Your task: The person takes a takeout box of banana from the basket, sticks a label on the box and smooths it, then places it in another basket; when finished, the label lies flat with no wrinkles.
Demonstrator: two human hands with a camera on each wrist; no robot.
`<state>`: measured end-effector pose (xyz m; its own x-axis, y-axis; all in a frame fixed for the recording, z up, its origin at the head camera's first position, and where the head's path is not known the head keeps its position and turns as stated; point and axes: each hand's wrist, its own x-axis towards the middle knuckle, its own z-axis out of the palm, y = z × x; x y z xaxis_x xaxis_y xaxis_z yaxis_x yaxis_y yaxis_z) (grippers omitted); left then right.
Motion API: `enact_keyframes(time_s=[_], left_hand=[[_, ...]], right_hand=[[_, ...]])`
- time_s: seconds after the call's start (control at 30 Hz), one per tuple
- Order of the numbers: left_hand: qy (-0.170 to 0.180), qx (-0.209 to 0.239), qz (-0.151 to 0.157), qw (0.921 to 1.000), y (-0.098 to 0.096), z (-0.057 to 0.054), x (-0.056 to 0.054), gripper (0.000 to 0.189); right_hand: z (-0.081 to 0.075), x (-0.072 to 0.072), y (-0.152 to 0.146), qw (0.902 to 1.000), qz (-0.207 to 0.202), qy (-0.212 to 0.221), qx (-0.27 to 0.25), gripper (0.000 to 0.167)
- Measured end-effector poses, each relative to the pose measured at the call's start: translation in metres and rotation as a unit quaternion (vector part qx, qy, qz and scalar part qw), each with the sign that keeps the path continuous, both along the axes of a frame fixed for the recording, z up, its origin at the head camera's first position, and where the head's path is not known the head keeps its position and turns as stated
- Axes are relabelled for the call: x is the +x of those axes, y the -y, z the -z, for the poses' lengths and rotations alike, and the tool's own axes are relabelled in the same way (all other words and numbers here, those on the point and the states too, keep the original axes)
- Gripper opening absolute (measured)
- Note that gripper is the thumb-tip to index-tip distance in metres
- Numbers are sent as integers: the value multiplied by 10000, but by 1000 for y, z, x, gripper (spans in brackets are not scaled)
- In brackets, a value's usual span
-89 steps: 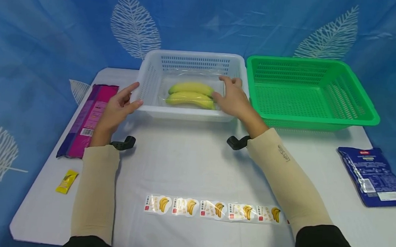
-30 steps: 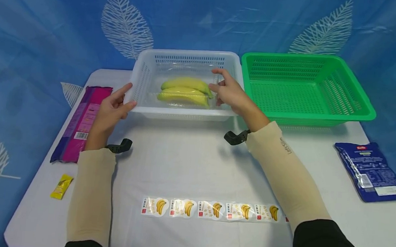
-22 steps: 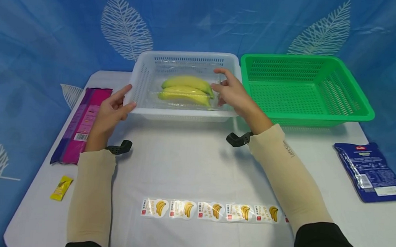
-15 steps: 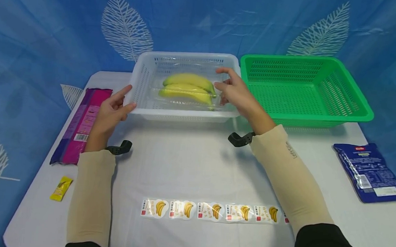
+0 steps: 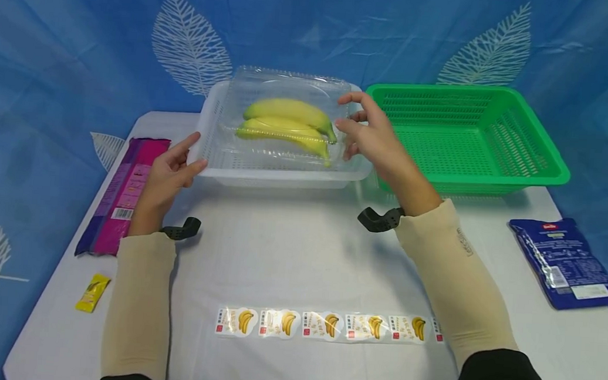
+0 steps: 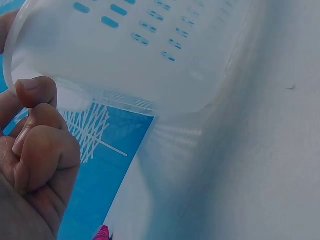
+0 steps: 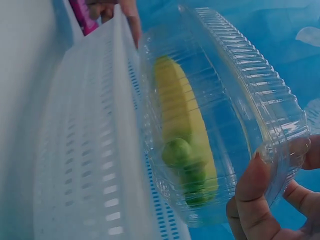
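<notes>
My right hand (image 5: pixel 375 135) pinches the right end of a clear plastic clamshell box (image 5: pixel 235 108). Two bananas (image 5: pixel 288 113), yellow with green tips, lie inside it. The box hangs raised over the white basket (image 5: pixel 283 181); in the right wrist view, the box (image 7: pixel 252 82) is tilted, with thumb and fingers on its ribbed edge. At the basket's left end, my left hand (image 5: pixel 164 180) grips the rim between thumb and fingers. The left wrist view shows that hand (image 6: pixel 42 135) at the rim, below the slotted wall.
A green basket (image 5: pixel 474 183) stands right beside the white one. A strip of banana stickers (image 5: pixel 326 326) lies near the front. A pink-and-purple packet (image 5: pixel 129 195) and small yellow sachet (image 5: pixel 93 293) lie at left, a dark blue pouch (image 5: pixel 569 264) at right.
The right hand has lifted the clamshell box with the bananas from inside the white basket to above its rim. The left hand has stayed at the basket's left end.
</notes>
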<state>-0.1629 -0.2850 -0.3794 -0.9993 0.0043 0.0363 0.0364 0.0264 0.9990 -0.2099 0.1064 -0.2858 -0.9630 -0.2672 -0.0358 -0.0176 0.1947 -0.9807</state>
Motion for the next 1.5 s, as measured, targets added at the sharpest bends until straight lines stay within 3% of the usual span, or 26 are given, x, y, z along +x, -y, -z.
enact_keyframes(time_s=[0.17,0.57,1.03,1.3,1.5], left_hand=[[-13,-17,40,10000,1,0,0,67],[-28,194,187,9996,1,0,1,66],[-37,108,94,9999,-1,0,2,66],[-248,123,136,9995,-4,2,1,65],[-198,163,116,9996,-4,2,3,66]], right_hand=[[-10,8,-6,9999,-56,-89,-53,35],[-14,27,-33,9997,-171,-149,26,37],[-10,73,-69,9994,10,-358,-6,33],[-7,98,-89,9983,-49,-576,74,33],[4,117,-98,9977,-99,-664,27,32]])
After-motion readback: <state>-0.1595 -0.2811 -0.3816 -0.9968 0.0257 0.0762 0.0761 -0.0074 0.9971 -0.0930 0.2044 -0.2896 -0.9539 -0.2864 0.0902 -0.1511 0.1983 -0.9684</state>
